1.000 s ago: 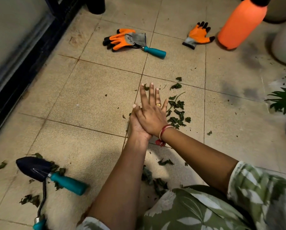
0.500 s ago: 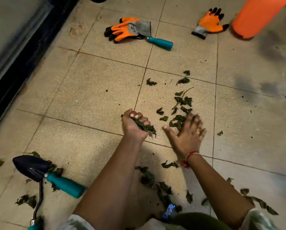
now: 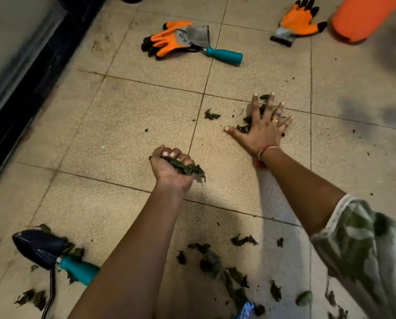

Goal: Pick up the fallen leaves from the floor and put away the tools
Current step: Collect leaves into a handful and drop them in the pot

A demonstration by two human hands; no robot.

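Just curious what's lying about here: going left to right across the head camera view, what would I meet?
Dark-bladed garden trowel with a teal handle → left hand gripping a bunch of green leaves → right hand spread flat, fingers straight → big orange plastic container.

Home balcony or patio, beige tiled floor [image 3: 128,125], gardening gloves [image 3: 296,20], trowel [image 3: 52,254]

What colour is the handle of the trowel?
Teal; the trowel handle shows best in the head view, lower left.
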